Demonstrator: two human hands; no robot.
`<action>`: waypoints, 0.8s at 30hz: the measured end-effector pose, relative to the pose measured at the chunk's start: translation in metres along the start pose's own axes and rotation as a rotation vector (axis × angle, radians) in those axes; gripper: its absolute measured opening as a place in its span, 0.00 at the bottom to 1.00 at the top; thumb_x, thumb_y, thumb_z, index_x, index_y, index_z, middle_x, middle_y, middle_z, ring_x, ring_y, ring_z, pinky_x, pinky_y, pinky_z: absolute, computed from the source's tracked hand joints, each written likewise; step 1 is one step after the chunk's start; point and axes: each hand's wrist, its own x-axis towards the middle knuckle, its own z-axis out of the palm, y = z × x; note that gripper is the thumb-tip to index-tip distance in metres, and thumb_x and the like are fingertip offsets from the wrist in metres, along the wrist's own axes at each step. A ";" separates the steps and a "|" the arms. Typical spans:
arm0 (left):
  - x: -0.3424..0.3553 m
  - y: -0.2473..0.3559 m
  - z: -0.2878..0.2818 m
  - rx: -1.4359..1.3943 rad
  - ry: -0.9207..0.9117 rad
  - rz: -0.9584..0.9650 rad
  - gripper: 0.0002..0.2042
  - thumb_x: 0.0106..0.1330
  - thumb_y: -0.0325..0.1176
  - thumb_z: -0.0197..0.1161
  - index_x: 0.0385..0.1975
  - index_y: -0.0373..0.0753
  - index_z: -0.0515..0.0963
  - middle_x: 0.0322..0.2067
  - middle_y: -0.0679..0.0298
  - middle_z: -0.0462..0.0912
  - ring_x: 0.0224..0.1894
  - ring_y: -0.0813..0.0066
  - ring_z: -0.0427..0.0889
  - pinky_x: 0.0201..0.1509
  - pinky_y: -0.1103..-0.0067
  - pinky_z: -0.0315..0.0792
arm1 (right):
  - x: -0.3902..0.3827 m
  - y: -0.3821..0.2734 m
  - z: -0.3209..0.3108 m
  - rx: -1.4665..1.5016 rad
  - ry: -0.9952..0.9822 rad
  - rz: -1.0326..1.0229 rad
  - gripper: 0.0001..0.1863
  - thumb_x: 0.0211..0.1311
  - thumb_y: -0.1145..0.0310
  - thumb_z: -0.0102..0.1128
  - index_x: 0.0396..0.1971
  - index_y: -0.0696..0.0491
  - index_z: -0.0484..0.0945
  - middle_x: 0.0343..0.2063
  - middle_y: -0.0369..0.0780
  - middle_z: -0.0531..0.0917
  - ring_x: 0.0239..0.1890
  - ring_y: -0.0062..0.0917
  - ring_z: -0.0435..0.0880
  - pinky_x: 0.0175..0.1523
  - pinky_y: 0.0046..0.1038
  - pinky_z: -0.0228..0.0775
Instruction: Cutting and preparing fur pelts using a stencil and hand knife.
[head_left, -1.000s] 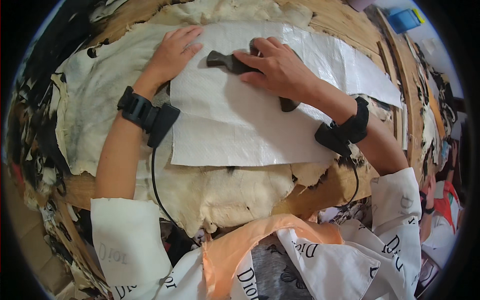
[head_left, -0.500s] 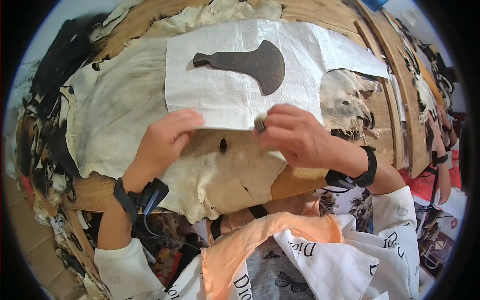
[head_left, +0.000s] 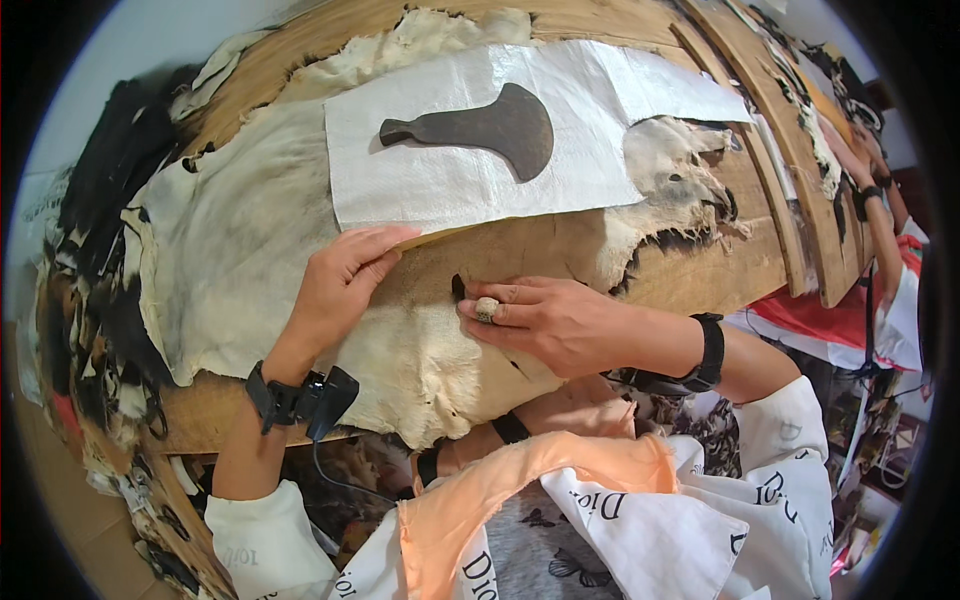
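Note:
A pale animal hide [head_left: 240, 230] lies over a wooden table, with a white woven plastic sheet [head_left: 450, 190] on top. A dark metal blade [head_left: 490, 130] with a broad curved edge and a narrow neck rests flat on that sheet. My left hand [head_left: 350, 285] is open, its outstretched fingertips at the sheet's near edge and the thumb apart below them. Lower on the hide, my right hand [head_left: 545, 318] lies with fingers stretched out, holding nothing that I can see. Its fingertips are beside a small dark hole [head_left: 458, 288]. A chunky ring [head_left: 486, 310] shows on a finger.
Wooden planks [head_left: 770, 190] run along the table's right side. Dark hides and scraps [head_left: 115, 190] hang over its left edge. At the far right another person's arms [head_left: 880, 220] reach over the wood. The table's front edge [head_left: 200, 410] is close to my body.
My right hand has left the sheet's near edge and come down onto the hide by the hole. That edge now lies farther from me on the right. My left hand has barely moved.

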 end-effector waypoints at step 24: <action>-0.026 0.066 0.087 0.513 0.440 -0.410 0.04 0.52 0.32 0.62 0.26 0.43 0.80 0.27 0.67 0.73 0.37 0.67 0.70 0.42 0.71 0.60 | 0.006 0.084 -0.002 -0.180 0.025 0.111 0.30 0.61 0.54 0.44 0.63 0.44 0.54 0.65 0.38 0.52 0.68 0.39 0.40 0.66 0.46 0.31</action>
